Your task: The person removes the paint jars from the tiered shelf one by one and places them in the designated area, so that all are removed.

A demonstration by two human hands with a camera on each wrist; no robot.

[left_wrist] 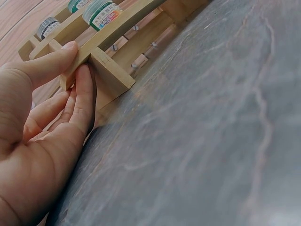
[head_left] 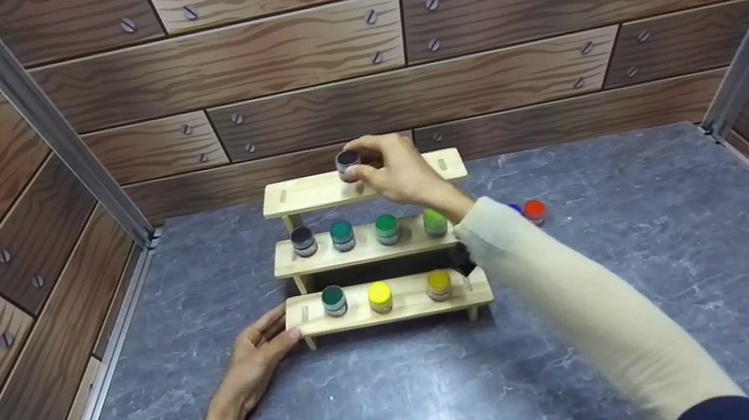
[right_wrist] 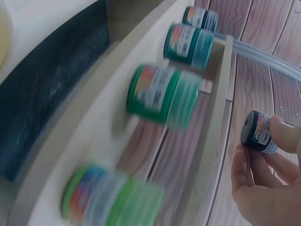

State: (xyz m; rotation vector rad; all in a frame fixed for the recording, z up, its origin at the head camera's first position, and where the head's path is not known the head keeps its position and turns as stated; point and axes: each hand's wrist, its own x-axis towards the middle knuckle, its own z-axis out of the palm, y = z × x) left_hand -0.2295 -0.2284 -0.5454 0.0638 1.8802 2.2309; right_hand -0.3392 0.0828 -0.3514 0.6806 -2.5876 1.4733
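Observation:
A three-tier wooden display rack (head_left: 311,192) stands on the table. My right hand (head_left: 398,169) pinches a small dark paint jar (head_left: 347,163) between thumb and fingers, just above the top tier; the right wrist view shows this jar (right_wrist: 257,132) tilted. On the middle tier sit a dark jar (head_left: 304,241), a teal jar (head_left: 342,236), a green jar (head_left: 387,229) and a light green jar (head_left: 434,223). The bottom tier bears a dark green jar (head_left: 333,300), a yellow jar (head_left: 380,297) and an ochre jar (head_left: 439,285). My left hand (head_left: 252,367) grips the bottom tier's left end, thumb on top, fingers beneath.
Right of the rack, a red jar (head_left: 534,211) stands on the grey marbled table (head_left: 637,234). A blue jar (head_left: 515,208) beside it is mostly hidden by my right sleeve (head_left: 579,297). Wood-patterned panels (head_left: 302,47) enclose the back and sides.

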